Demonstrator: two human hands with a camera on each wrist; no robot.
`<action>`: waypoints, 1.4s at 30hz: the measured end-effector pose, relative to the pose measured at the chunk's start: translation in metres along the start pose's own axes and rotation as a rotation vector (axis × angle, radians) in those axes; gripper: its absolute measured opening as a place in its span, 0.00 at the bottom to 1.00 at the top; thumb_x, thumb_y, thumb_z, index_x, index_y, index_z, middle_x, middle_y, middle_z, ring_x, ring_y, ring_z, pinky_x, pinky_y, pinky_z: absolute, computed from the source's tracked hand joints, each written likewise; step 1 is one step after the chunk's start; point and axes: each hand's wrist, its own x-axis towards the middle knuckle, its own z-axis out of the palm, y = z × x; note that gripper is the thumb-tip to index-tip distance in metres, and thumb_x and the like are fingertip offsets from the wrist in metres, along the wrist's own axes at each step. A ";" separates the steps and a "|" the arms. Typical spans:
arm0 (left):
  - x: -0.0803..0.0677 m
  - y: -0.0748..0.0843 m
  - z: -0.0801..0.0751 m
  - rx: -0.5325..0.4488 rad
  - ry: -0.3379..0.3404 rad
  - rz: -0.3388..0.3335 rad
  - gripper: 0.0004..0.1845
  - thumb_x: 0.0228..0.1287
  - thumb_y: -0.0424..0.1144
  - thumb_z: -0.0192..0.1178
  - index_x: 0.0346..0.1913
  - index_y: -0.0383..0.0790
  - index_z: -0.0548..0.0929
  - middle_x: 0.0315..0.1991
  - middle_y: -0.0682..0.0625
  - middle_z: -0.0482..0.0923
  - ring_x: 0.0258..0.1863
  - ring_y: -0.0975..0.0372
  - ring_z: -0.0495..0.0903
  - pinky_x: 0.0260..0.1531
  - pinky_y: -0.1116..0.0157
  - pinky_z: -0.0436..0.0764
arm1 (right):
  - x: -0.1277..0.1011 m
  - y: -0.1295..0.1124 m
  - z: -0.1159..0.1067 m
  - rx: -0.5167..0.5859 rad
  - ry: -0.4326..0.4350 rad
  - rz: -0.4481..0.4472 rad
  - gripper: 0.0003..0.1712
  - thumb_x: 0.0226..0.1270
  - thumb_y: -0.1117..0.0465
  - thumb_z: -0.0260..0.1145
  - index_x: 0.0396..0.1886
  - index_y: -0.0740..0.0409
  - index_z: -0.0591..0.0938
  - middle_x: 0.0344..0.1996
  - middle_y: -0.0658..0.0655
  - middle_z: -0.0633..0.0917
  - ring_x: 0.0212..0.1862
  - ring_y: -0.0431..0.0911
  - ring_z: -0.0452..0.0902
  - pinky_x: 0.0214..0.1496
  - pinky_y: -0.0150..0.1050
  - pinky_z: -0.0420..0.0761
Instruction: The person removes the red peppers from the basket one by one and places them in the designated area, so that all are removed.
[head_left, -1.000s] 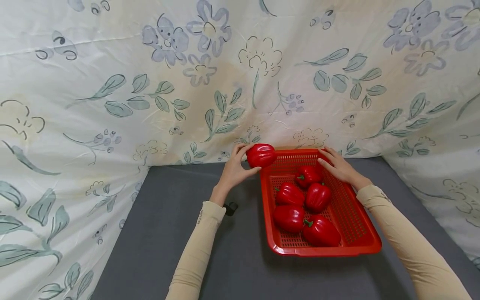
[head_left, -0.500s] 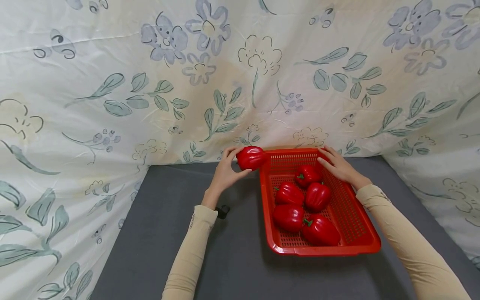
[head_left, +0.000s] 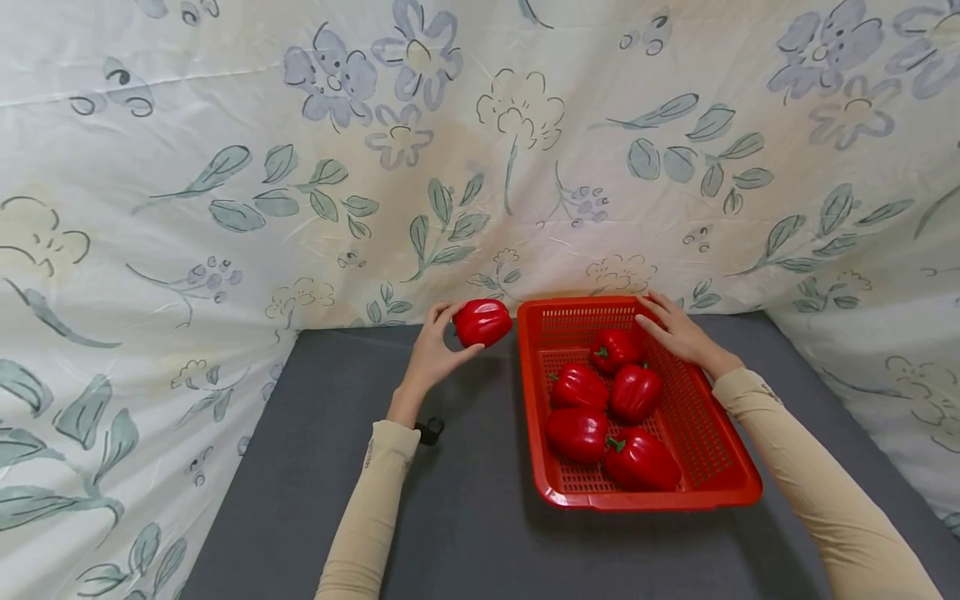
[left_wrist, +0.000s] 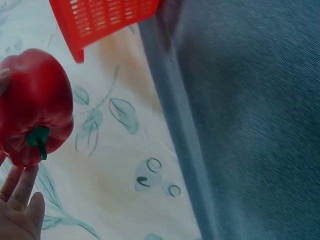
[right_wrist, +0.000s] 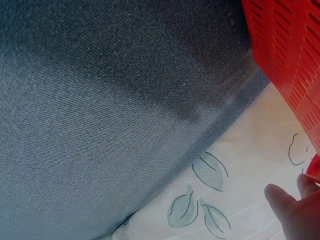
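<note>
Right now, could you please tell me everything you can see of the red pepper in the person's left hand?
The red pepper is glossy, smooth and lobed, plastic-looking, with a short green stem that points down and toward the palm in the left wrist view. It looks whole and unmarked. The left hand holds it off the grey table, fingers curled round its far side and thumb below, just left of the red basket and apart from its rim, in front of the flowered cloth.

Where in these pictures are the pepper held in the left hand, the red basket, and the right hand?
held pepper (head_left: pixel 483 322), head view, middle of its glossy side
red basket (head_left: pixel 645 500), head view, near rim
right hand (head_left: pixel 678 332), head view, back of the hand resting on the basket's far right rim
</note>
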 end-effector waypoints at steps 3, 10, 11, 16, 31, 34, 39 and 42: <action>-0.005 -0.005 -0.002 0.008 0.006 -0.018 0.37 0.47 0.46 0.71 0.63 0.50 0.69 0.57 0.49 0.64 0.54 0.56 0.68 0.49 0.52 0.78 | -0.001 0.001 0.001 0.002 0.010 -0.007 0.38 0.72 0.42 0.45 0.73 0.57 0.51 0.72 0.65 0.44 0.71 0.65 0.35 0.64 0.69 0.43; -0.016 -0.020 -0.006 -0.001 0.008 -0.048 0.36 0.48 0.47 0.70 0.63 0.53 0.69 0.58 0.50 0.64 0.56 0.55 0.68 0.50 0.49 0.76 | -0.002 0.003 0.003 0.006 0.013 -0.008 0.39 0.71 0.42 0.46 0.73 0.58 0.51 0.72 0.66 0.44 0.71 0.65 0.36 0.64 0.69 0.43; -0.018 -0.022 -0.007 -0.002 0.011 -0.054 0.36 0.48 0.47 0.70 0.63 0.53 0.69 0.58 0.50 0.64 0.56 0.55 0.68 0.50 0.48 0.76 | -0.002 0.003 0.004 0.004 0.012 -0.006 0.39 0.71 0.42 0.47 0.73 0.58 0.51 0.72 0.65 0.44 0.71 0.65 0.36 0.64 0.69 0.44; -0.029 -0.029 -0.015 -0.006 0.023 -0.103 0.35 0.48 0.47 0.71 0.62 0.51 0.71 0.58 0.48 0.64 0.55 0.52 0.68 0.50 0.45 0.74 | -0.004 0.003 0.005 -0.001 -0.003 -0.003 0.40 0.69 0.43 0.50 0.73 0.57 0.51 0.72 0.65 0.44 0.71 0.65 0.36 0.64 0.69 0.44; -0.057 -0.053 -0.034 0.042 -0.001 -0.239 0.36 0.49 0.47 0.70 0.62 0.46 0.70 0.56 0.45 0.64 0.55 0.47 0.68 0.51 0.46 0.74 | -0.004 0.002 0.000 -0.027 -0.005 -0.036 0.41 0.68 0.44 0.53 0.73 0.57 0.50 0.72 0.67 0.44 0.70 0.67 0.39 0.64 0.69 0.45; -0.061 -0.056 -0.039 0.045 -0.005 -0.257 0.36 0.49 0.47 0.70 0.62 0.45 0.70 0.56 0.44 0.64 0.55 0.49 0.67 0.52 0.46 0.73 | -0.003 0.003 0.000 -0.026 -0.006 -0.033 0.41 0.68 0.44 0.53 0.73 0.57 0.50 0.72 0.67 0.44 0.70 0.67 0.39 0.64 0.69 0.45; -0.068 -0.061 -0.045 0.066 -0.002 -0.288 0.37 0.49 0.46 0.70 0.63 0.43 0.69 0.56 0.42 0.63 0.56 0.49 0.66 0.53 0.46 0.72 | -0.003 0.003 0.000 -0.028 -0.002 -0.034 0.41 0.68 0.44 0.53 0.73 0.56 0.50 0.72 0.67 0.45 0.70 0.67 0.39 0.64 0.68 0.45; -0.071 -0.065 -0.047 0.077 0.005 -0.308 0.36 0.49 0.45 0.70 0.63 0.42 0.69 0.57 0.41 0.63 0.57 0.49 0.65 0.54 0.46 0.72 | -0.004 0.002 -0.001 -0.026 0.001 -0.033 0.41 0.68 0.44 0.53 0.73 0.56 0.50 0.71 0.67 0.45 0.70 0.67 0.39 0.64 0.68 0.45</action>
